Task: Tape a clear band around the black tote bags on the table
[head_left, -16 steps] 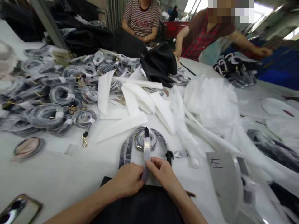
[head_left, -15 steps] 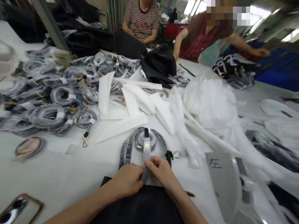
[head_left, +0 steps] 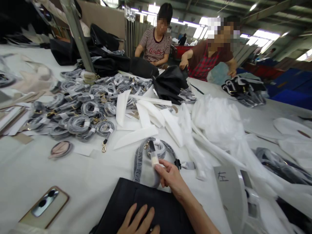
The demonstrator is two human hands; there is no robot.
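My right hand (head_left: 172, 177) pinches a thin black strip (head_left: 152, 146), already plastic-wrapped, tip bare; my spread left hand (head_left: 140, 220) touches a flat black bag (head_left: 140, 194).

A: Where can writing be seen?
B: A dark character, apparently 左, is drawn in thin strokes (head_left: 223, 176) on the grey template panel (head_left: 227, 198) laid on the tabletop (head_left: 92, 175).
A: And across the striped T-shirt (head_left: 156, 42)?
B: A word in red script (head_left: 156, 51) is borne on its chest; "tte" seems to be shown at the end, but the full spelling cannot be made out.
A: The white tag (head_left: 87, 123) on the coiled strap (head_left: 76, 124)?
B: Too small to be read.
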